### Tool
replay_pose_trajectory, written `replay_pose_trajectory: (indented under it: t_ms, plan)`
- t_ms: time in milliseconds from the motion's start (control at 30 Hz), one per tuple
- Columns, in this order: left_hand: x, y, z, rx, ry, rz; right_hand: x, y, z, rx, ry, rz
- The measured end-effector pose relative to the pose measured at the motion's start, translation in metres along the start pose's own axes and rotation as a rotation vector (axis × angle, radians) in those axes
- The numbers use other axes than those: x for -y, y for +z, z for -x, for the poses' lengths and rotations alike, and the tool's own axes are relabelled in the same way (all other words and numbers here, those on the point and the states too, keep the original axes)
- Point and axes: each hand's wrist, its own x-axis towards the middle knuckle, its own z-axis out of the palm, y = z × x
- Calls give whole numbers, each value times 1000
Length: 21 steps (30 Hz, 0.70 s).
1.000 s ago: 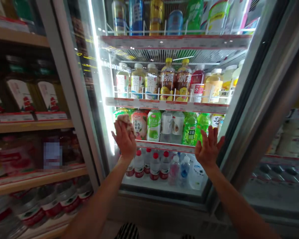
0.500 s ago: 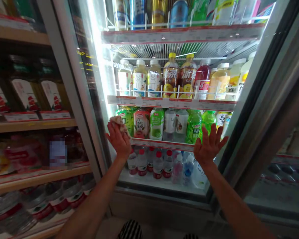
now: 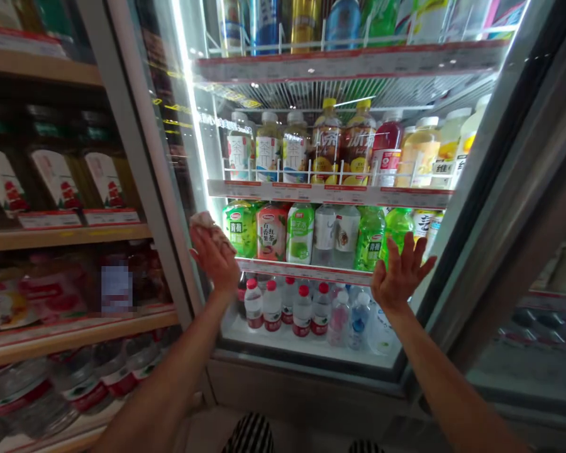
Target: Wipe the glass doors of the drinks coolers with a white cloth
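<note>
My left hand (image 3: 217,263) presses a crumpled pale cloth (image 3: 204,221) flat at the left side of the cooler's glass door (image 3: 283,343). Its fingers are stretched over the cloth and partly hide it. On the right, my right hand (image 3: 400,277) is raised with spread fingers and holds nothing. I cannot tell whether its palm touches the glass. Behind the glass, between my hands, stand a red tea bottle (image 3: 270,233), a green-and-white bottle (image 3: 300,234) and a green bottle (image 3: 370,239).
Wooden shelves (image 3: 66,238) with bottles and packs stand left of the cooler. A thick metal door frame (image 3: 471,251) runs along the right. Inside, wire-fronted racks (image 3: 334,192) hold drinks, with red-capped water bottles (image 3: 302,311) at the bottom.
My left hand has slid left and slightly up with the cloth, uncovering the green bottle behind it. My right hand stays spread in nearly the same place. The view has shifted slightly.
</note>
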Motion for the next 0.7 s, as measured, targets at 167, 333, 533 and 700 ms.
replay_pose_trajectory:
  t_ms: [167,333,533,700]
  plan:
    - [-83,15,28,171,445,120,-2,0,1,3,-7,-5]
    - [-69,8,21,141,523,153,-5,-1,1,3,-46,-2]
    - [-21,8,-3,-91,30,77,-1,0,0,-8,-17,-4]
    - [-91,17,39,190,598,173,-4,-1,0,-2,-34,-9]
